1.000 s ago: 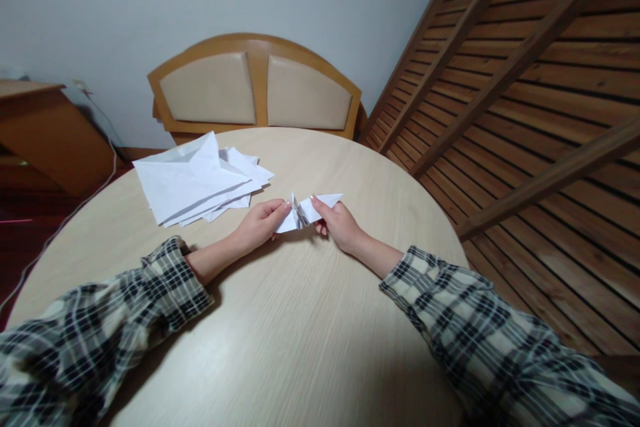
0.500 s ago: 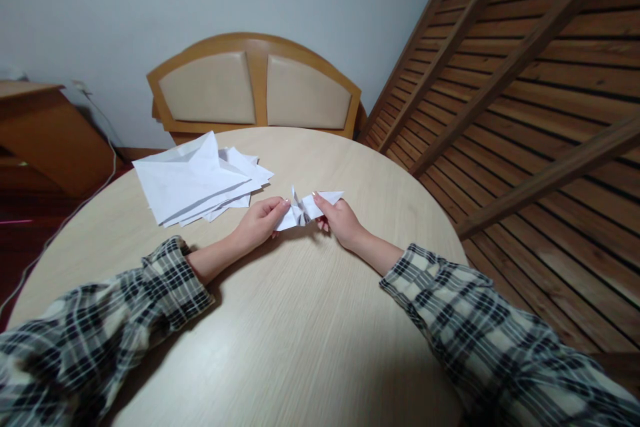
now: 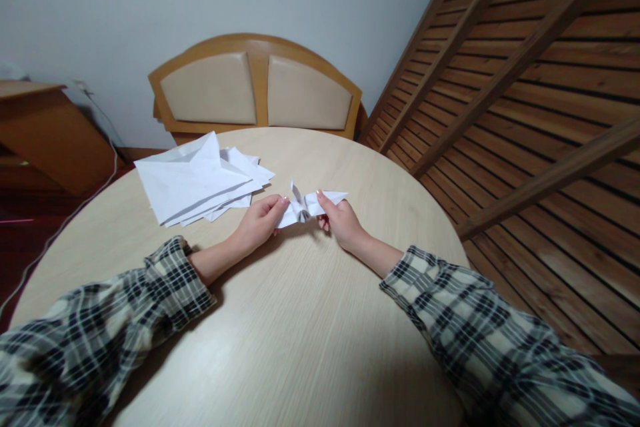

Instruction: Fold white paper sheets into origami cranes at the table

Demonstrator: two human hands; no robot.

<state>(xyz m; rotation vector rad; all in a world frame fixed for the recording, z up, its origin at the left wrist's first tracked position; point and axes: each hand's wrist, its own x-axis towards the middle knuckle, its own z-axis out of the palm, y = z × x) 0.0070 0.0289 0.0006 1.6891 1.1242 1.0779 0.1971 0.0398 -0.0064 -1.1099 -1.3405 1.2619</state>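
Observation:
A small white origami crane (image 3: 303, 209) is stretched between my two hands over the middle of the table. Its left wing is pinched by my left hand (image 3: 261, 221), thumb on top and fingers underneath. My right hand (image 3: 342, 221) grips the right wing the same way, and the wing's pointed tip sticks out past the thumb. A thin folded point stands up from the centre of the paper, where creased layers show. The fingers below the wings are partly hidden.
Left of my hands lies a loose stack of white paper sheets (image 3: 190, 180), some with folded points. The round pale wooden table (image 3: 300, 320) fills the foreground. Behind it stands a padded headboard (image 3: 257, 80); slatted wood (image 3: 530, 100) rises on the right and a wooden desk (image 3: 45, 133) stands left.
My right hand has shifted very slightly to the right, pulling the wings a bit wider apart. The crane's centre looks more spread, and its upright point leans a little further left.

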